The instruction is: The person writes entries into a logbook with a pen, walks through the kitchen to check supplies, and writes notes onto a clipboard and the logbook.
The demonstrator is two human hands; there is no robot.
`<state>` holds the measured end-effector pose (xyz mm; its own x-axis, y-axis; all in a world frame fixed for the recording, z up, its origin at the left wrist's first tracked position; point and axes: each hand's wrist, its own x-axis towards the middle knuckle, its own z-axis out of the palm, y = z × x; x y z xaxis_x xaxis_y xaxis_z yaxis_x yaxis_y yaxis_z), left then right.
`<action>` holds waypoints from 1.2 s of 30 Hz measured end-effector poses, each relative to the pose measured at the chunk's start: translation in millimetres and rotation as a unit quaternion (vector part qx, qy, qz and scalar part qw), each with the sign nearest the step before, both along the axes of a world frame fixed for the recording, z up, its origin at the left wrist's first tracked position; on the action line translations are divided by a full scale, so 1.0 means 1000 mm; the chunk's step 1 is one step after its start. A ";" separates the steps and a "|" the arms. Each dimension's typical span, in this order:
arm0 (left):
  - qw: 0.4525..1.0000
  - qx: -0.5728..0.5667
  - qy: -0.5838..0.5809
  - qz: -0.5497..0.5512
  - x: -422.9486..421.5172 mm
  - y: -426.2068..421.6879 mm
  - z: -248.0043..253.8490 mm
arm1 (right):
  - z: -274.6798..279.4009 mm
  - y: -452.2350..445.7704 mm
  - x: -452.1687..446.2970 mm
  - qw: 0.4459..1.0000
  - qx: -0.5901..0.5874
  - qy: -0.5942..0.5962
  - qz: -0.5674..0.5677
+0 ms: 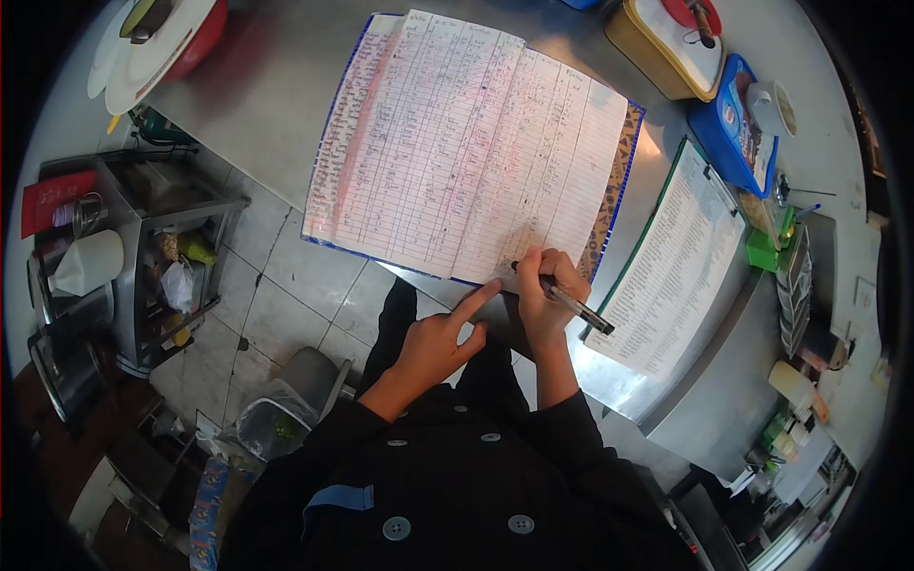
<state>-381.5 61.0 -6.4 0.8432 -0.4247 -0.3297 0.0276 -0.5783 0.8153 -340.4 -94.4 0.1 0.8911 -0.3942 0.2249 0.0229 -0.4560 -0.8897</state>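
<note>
An open ruled notebook [457, 143] with handwritten columns and a blue edge lies on the metal table [257, 105]. My right hand [550, 290] grips a dark pen [586, 314] at the notebook's lower right page, the pen's tip at the paper. My left hand [438, 347] is beside it at the bottom edge of the notebook, its index finger stretched to the page edge and its thumb apart, holding nothing. To the right, a clipboard [671, 257] with a printed list lies on the table.
At the upper right are a yellowish tub [657, 48], a blue container [733, 128], a white cup [771, 105] and a green box [766, 247]. White and red bowls [181, 52] stand upper left. Below left are a metal shelf cart [143, 228] and a lined bin [276, 419].
</note>
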 end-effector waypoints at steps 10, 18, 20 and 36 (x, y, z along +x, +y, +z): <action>1.000 -0.005 -0.015 0.001 -0.001 -0.001 -0.003 | -0.005 0.000 -0.002 1.000 0.008 -0.014 -0.013; 0.999 -0.009 -0.047 0.010 -0.005 -0.004 -0.002 | -0.008 -0.010 -0.003 0.974 0.218 0.003 -0.056; 0.999 0.031 -0.029 -0.006 -0.004 -0.007 0.010 | 0.005 -0.013 0.002 0.935 0.345 0.039 -0.080; 0.958 0.215 -0.100 -0.160 0.009 -0.098 0.073 | 0.052 -0.209 -0.131 0.894 0.326 -0.060 -0.302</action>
